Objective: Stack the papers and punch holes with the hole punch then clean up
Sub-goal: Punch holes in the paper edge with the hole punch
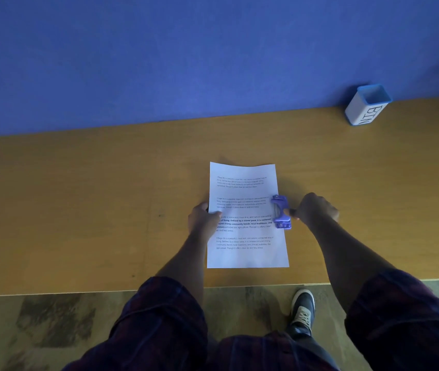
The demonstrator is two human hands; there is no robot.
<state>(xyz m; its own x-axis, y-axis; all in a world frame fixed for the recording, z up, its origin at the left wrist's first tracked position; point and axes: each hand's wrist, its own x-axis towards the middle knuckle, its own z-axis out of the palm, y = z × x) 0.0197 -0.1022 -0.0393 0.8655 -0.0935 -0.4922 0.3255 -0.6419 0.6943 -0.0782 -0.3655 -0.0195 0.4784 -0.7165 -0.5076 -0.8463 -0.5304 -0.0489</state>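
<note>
A stack of white printed papers [245, 253] lies flat on the wooden table [79, 204], near its front edge. My left hand [203, 219] grips the stack's left edge, thumb on top of the sheet. A purple hole punch [281, 212] sits on the stack's right edge, about halfway up. My right hand [316, 208] is closed on the punch's handle from the right side.
A white container with a blue rim, marked BIN [368, 105], stands at the back right of the table against the blue wall [186, 62]. Below the table's front edge are the floor and my shoe [302, 309].
</note>
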